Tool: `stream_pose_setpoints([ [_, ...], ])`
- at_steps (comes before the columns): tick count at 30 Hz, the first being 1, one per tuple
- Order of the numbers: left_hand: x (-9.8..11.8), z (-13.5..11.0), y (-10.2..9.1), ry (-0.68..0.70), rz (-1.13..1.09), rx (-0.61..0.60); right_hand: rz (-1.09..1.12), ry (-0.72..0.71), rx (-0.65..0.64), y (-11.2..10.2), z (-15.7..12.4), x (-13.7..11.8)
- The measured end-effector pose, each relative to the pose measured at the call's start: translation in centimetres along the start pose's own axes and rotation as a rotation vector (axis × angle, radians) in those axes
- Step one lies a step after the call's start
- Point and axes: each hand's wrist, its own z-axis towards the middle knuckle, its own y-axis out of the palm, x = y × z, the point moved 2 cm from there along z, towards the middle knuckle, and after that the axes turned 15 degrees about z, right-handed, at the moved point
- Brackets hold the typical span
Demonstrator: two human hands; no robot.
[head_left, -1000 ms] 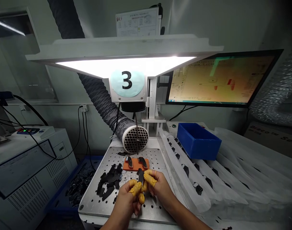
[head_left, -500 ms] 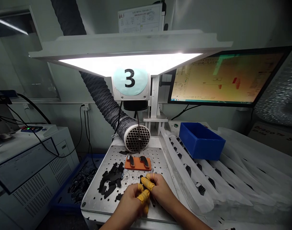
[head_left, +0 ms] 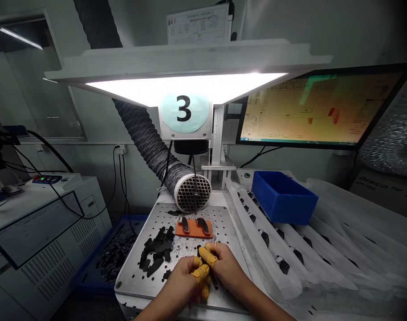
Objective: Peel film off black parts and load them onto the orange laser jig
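Left hand [head_left: 180, 281] and right hand [head_left: 225, 267] together at our 6 o'clock, yellow finger cots [head_left: 208, 257] on fingers. Small black piece [head_left: 198, 251] at fingertips, mostly hidden; we cannot tell if clamped. Loose black pieces [head_left: 156, 252] at 10 o'clock on perforated metal plate [head_left: 133, 281]; orange fixture [head_left: 193, 229] at 12 o'clock, 2 black parts [head_left: 203, 225] on it; blue bin [head_left: 283, 198] at 2 o'clock.

Left hand [head_left: 177, 283], right hand [head_left: 226, 267], fingers [head_left: 207, 257] pinched together
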Motion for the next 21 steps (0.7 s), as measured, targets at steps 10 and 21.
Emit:
stream_pose_setpoints([
  [10,0.23,-0.08,0.12,0.014,-0.002,-0.015,-0.005,-0.004,0.002,-0.02,0.03,0.18],
  [21,0.28,-0.14,0.05,0.027,-0.009,-0.026,0.001,0.007,0.002,0.05,-0.11,-0.23],
])
